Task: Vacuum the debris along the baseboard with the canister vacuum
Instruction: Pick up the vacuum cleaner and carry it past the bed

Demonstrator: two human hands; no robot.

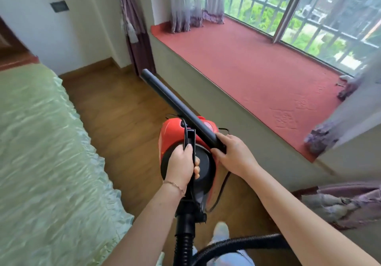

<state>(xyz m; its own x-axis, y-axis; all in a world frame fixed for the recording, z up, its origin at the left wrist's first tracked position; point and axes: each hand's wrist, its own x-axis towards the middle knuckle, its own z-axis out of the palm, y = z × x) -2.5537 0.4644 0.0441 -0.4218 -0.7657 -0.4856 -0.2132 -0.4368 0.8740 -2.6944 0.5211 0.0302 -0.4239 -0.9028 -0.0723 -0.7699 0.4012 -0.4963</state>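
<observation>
One red vacuum (175, 133) held up over the floor (115, 109): my left hand (182, 162) grips its handle (190, 142), my right hand (235, 154) wraps the one black tube (177, 104). One hose (237, 243) loops below.

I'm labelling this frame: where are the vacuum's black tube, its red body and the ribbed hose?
black tube (181, 107), head view, middle of its shaft.
red body (171, 131), head view, left side of shell.
ribbed hose (247, 242), head view, curved lower stretch.

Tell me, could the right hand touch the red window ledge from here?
Probably yes. The right hand grips the black wand just beside the red window ledge, with nothing between them; it would have to let go or carry the wand along.
</observation>
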